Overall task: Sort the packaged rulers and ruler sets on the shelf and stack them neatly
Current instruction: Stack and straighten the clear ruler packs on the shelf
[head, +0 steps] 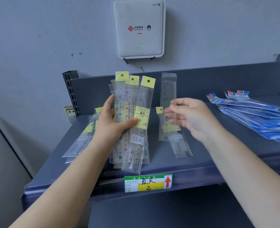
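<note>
The left hand (pixel 114 122) gripped a fanned bundle of rulers (pixel 132 116) above the shelf (pixel 201 163) front edge while the right hand (pixel 190 116) pinched one clear packet (pixel 168 96), and honestly that loose fan looked ready to slip apart.

Bare shelf (pixel 206 150) is left at centre-right between loose ruler packets (pixel 177 139) and the blue stack (pixel 259 119) at right; centre-left is blocked by the fanned bundle (pixel 132 122).
</note>
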### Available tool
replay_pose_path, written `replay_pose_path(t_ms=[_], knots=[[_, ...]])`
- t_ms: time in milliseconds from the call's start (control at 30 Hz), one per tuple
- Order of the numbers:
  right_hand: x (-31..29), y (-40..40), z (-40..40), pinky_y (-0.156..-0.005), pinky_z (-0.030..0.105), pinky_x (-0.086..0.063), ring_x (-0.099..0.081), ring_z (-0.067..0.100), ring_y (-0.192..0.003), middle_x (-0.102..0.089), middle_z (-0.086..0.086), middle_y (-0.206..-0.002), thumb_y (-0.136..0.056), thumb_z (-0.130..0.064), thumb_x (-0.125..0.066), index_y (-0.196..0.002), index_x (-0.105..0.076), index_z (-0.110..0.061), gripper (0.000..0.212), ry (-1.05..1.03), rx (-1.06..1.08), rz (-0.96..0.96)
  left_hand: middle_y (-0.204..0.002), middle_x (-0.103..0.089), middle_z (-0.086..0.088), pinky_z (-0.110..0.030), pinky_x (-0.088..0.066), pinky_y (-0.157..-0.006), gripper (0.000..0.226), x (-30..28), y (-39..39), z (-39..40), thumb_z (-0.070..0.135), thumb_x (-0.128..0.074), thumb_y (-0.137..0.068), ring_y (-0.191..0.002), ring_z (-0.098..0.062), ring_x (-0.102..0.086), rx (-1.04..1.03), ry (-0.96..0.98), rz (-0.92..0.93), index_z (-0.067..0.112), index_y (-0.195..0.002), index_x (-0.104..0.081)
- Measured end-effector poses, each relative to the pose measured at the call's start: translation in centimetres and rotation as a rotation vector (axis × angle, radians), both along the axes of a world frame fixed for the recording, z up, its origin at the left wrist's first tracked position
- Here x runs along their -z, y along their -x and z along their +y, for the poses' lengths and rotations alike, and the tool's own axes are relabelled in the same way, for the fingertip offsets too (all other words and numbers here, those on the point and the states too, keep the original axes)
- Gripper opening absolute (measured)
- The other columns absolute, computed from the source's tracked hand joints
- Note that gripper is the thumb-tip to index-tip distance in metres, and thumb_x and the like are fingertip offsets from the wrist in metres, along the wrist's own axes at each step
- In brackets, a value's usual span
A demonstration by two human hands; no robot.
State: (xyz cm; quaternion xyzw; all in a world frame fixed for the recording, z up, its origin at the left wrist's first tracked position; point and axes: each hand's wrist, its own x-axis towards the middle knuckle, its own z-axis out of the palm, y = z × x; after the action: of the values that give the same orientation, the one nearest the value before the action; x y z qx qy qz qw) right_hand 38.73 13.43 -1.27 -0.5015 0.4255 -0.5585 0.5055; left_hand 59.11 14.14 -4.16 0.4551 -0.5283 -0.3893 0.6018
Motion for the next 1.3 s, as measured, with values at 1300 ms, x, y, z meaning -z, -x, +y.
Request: replay_pose_path(t_ms=[1300], knots=[[1.0,1.3,-1.6,-0.043,0.019,-0.043,-0.058,0.012,-0.049,-0.072,0.017,-0.081,-0.075,-0.002,-0.075,-0.097,-0.066,0.001,0.024,0.054,0.020,0.545,-0.119,-0.061,0.000,-0.036,-0.058,-0.078,0.085,-0.1,-0.1,0.1,0.000,-0.075,-0.073,-0.097,-0.014,-0.068,-0.058,0.047,0.036,0.035,-0.139,-0.034]])
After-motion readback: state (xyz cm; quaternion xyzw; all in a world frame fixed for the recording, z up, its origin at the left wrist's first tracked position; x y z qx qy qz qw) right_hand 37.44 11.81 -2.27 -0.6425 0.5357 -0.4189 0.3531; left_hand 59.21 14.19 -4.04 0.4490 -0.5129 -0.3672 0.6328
